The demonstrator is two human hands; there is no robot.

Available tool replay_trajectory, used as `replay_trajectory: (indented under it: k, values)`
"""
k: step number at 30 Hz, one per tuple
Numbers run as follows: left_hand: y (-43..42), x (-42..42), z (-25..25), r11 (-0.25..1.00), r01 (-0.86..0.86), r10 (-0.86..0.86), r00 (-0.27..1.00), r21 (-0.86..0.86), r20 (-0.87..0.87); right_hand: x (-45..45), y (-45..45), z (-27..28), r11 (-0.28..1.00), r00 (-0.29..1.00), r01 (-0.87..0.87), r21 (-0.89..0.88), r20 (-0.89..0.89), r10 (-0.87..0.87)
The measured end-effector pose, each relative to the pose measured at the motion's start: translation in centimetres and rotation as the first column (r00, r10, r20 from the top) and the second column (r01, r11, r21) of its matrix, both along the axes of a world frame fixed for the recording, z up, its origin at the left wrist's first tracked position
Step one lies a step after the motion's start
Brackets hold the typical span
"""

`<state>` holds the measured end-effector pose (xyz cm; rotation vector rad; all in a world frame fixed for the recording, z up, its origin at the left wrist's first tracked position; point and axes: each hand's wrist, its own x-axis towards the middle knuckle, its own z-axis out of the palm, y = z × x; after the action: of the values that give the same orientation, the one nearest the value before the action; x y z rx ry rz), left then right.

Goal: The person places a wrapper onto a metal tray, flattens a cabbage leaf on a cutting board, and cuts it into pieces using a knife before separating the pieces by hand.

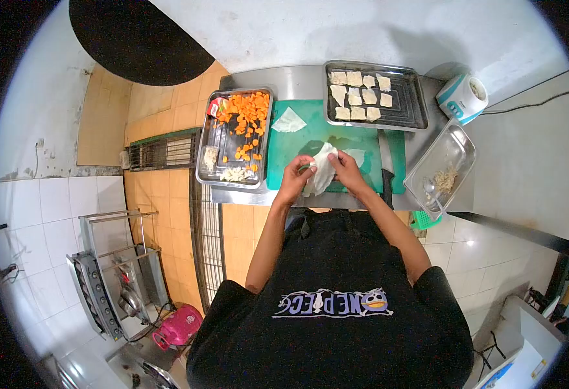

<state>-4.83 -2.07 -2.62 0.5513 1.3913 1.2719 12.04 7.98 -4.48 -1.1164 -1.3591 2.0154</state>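
Note:
Between my two hands hangs a thin whitish dough wrapper (322,170), held above the green cutting board (284,155). My left hand (296,178) pinches its left edge, and my right hand (348,172) grips the upper right edge. Another wrapper piece (289,120) lies on the board's upper left, and a pale piece (357,156) shows just beyond my right hand. To the right of that hand, a knife (386,162) with a black handle rests along the board's right side.
At left, a metal tray (201,170) holds orange carrot pieces (245,111) and chopped white bits (236,174). A dark tray (406,107) behind the board carries rows of folded pale parcels (354,96). Rightward are a paper roll (464,98) and a metal pan (466,139) with filling (445,179) and a spoon.

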Motion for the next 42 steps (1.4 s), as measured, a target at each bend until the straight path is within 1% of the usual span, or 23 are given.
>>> replay_trajectory:
  k: [1,4,8,10,11,13,14,16,17,18,19,21,22,23,25,26,28,29,31,34,36,40,42]
  values:
    - [-0.1,-0.3,-0.4,0.994,0.110,-0.108,0.992,0.019,-0.071,-0.1,-0.2,0.1,0.996,0.999,0.024,-0.091,-0.029,-0.026]
    - [-0.7,-0.2,0.0,0.993,0.117,-0.116,0.987,0.001,-0.109,-0.4,-0.5,-0.2,0.999,1.000,-0.001,-0.046,-0.021,0.000]
    - [-1.1,-1.0,0.7,0.983,0.171,-0.169,0.985,0.072,-0.044,-0.1,-0.9,1.3,0.998,1.000,-0.001,-0.064,-0.011,0.001]
    - [-1.1,-1.7,1.2,0.948,0.298,-0.294,0.954,0.113,-0.056,0.1,-0.9,1.7,0.985,0.998,-0.032,-0.172,0.051,0.041]
    - [-1.1,-1.9,1.4,0.948,0.299,-0.294,0.954,0.112,-0.052,0.1,-1.0,1.9,0.984,0.998,-0.031,-0.175,0.054,0.041]
    - [-0.8,-2.3,2.8,0.926,0.376,-0.374,0.927,0.043,-0.039,0.2,-1.2,1.3,0.989,0.997,-0.032,-0.143,-0.068,0.023]
    - [-0.6,-2.9,2.0,0.913,0.407,-0.407,0.913,-0.011,-0.020,0.2,-1.1,1.1,0.989,0.998,-0.031,-0.147,-0.064,0.021]
    - [-0.1,-3.1,2.2,0.903,0.427,-0.427,0.904,-0.052,0.010,0.2,-1.0,0.1,0.998,0.998,-0.051,0.021,-0.040,0.052]
    - [0.2,-3.3,2.4,0.891,0.445,-0.444,0.895,-0.092,0.036,0.4,-1.0,-0.3,0.999,0.998,-0.049,0.019,-0.038,0.050]
    - [0.7,-3.8,1.9,0.858,0.498,-0.501,0.865,-0.126,0.005,0.5,-1.1,0.3,0.999,0.999,-0.048,-0.001,-0.020,0.048]
    - [1.0,-4.2,1.1,0.857,0.499,-0.502,0.865,-0.126,0.008,0.6,-1.2,0.5,0.999,0.999,-0.046,-0.022,-0.002,0.046]
    - [1.6,-4.9,-0.1,0.850,0.526,-0.512,0.831,0.007,-0.218,0.6,-1.4,0.9,0.999,1.000,-0.023,0.025,0.019,0.023]
    - [2.0,-5.2,2.0,0.830,0.551,-0.551,0.783,-0.093,-0.289,0.6,-1.6,1.0,0.997,0.999,-0.003,0.073,0.036,0.000]
    - [2.3,-5.6,2.7,0.827,0.554,-0.555,0.782,-0.092,-0.284,0.7,-1.7,1.2,0.998,0.999,0.001,0.071,0.041,-0.004]
    - [3.0,-6.4,3.5,0.835,0.549,-0.530,0.812,0.013,-0.243,0.8,-1.8,1.7,0.999,0.999,0.034,0.004,-0.021,-0.034]
    - [3.3,-6.7,4.0,0.842,0.539,-0.534,0.820,-0.035,-0.205,0.6,-1.8,1.7,0.999,0.999,0.037,0.003,-0.017,-0.037]
    - [3.9,-7.4,1.6,0.835,0.549,-0.536,0.809,-0.016,-0.242,0.6,-1.9,0.6,0.998,0.996,0.027,0.053,0.084,-0.031]
    - [4.1,-7.7,0.2,0.831,0.556,-0.533,0.797,0.002,-0.285,0.5,-2.0,0.0,0.998,0.996,0.027,0.050,0.086,-0.032]
    - [4.4,-8.1,-1.5,0.832,0.555,-0.531,0.794,-0.004,-0.296,0.2,-2.0,-0.6,0.998,0.959,0.059,0.012,0.275,-0.060]
    - [4.6,-8.1,-2.6,0.823,0.567,-0.556,0.785,-0.046,-0.273,0.1,-1.8,-1.0,0.996,0.952,0.002,0.084,0.303,-0.028]
    - [4.5,-8.1,-2.5,0.804,0.590,-0.552,0.699,-0.070,-0.455,0.1,-1.7,-0.9,0.995,0.945,-0.015,0.098,0.328,-0.019]
    - [4.0,-7.4,-1.2,0.825,0.565,-0.462,0.691,0.016,-0.557,-0.3,-1.1,0.2,0.994,0.925,-0.071,0.078,0.377,0.036]
    - [3.8,-7.1,-0.6,0.850,0.526,-0.391,0.612,-0.015,-0.687,-0.4,-1.0,0.9,0.989,0.923,-0.076,0.127,0.383,0.022]
